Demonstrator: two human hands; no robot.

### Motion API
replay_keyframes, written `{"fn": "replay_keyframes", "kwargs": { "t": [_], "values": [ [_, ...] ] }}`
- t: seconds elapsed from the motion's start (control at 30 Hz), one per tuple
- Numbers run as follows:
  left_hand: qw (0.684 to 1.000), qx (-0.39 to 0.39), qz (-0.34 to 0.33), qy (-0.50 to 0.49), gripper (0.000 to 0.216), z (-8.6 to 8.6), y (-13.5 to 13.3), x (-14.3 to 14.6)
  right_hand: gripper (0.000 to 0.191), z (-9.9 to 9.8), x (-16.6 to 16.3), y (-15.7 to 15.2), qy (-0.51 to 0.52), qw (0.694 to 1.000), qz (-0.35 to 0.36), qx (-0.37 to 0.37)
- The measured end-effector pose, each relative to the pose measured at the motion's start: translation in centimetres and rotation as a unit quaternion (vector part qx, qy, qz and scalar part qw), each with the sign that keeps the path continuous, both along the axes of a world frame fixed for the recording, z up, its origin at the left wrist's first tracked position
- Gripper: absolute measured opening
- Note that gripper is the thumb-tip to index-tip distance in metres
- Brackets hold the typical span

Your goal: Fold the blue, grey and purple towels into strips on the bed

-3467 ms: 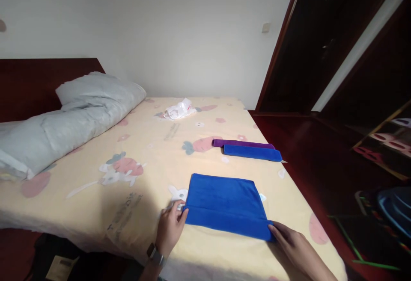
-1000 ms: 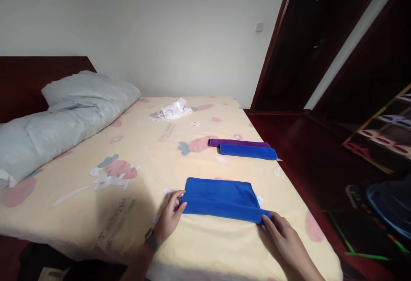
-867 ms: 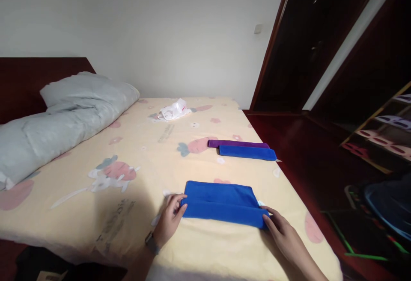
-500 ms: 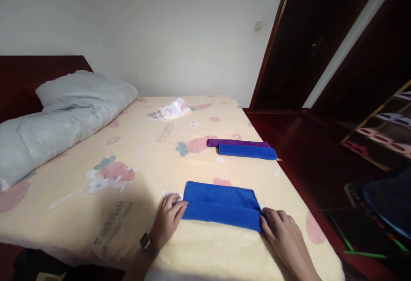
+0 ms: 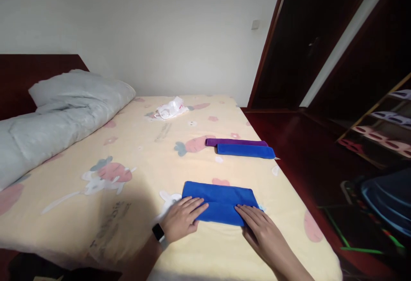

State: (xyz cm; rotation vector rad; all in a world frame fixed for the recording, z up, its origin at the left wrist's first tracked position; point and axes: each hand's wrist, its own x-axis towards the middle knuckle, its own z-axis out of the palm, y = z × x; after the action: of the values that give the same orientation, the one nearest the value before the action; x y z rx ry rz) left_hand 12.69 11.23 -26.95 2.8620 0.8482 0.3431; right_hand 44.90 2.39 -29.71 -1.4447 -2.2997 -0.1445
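A blue towel (image 5: 218, 196), folded into a long narrow strip, lies on the yellow patterned bed sheet (image 5: 135, 161) near the front edge. My left hand (image 5: 183, 219) lies flat on its near left part, fingers spread. My right hand (image 5: 260, 226) presses flat on its near right part. Neither hand grips the cloth. Farther back on the right lie a folded blue towel (image 5: 245, 151) and a folded purple towel (image 5: 236, 142) side by side.
A grey pillow and bedding (image 5: 61, 105) lie along the left by the dark headboard. A white plastic bag (image 5: 168, 108) sits at the far end. The bed's right edge drops to a dark red floor (image 5: 305, 152) with a shoe rack (image 5: 382, 122).
The near blue towel has been folded over again and is narrower. My hands have moved from its two ends onto its top and now lie flat on it.
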Motion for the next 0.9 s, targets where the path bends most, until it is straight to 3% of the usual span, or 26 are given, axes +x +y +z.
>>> {"fn": "replay_keyframes", "kwargs": {
  "t": [0.17,0.3,0.4,0.53,0.7,0.9],
  "values": [
    [0.999,-0.048,-0.015,-0.018,0.074,-0.1,1.8,-2.7,0.056,-0.3,1.8,0.2,0.022,0.999,-0.011,-0.033],
    [0.989,-0.115,0.013,-0.091,0.058,-0.3,2.3,-3.7,0.047,0.2,2.5,0.2,0.096,0.989,-0.055,-0.098],
    [0.969,-0.175,0.085,-0.155,0.037,-0.6,2.3,-4.1,0.043,0.7,3.0,0.2,0.198,0.962,-0.080,-0.168],
    [0.937,-0.237,0.136,-0.217,0.039,-1.0,2.8,-4.1,0.043,1.5,3.6,0.4,0.326,0.903,-0.100,-0.262],
    [0.927,-0.207,0.190,-0.249,0.039,-1.1,4.1,-3.0,0.043,2.0,4.2,1.8,0.375,0.886,-0.101,-0.253],
    [0.918,-0.177,0.249,-0.253,0.032,-1.0,5.1,-1.4,0.054,1.2,4.9,4.1,0.390,0.870,-0.144,-0.267]
  ]
}}
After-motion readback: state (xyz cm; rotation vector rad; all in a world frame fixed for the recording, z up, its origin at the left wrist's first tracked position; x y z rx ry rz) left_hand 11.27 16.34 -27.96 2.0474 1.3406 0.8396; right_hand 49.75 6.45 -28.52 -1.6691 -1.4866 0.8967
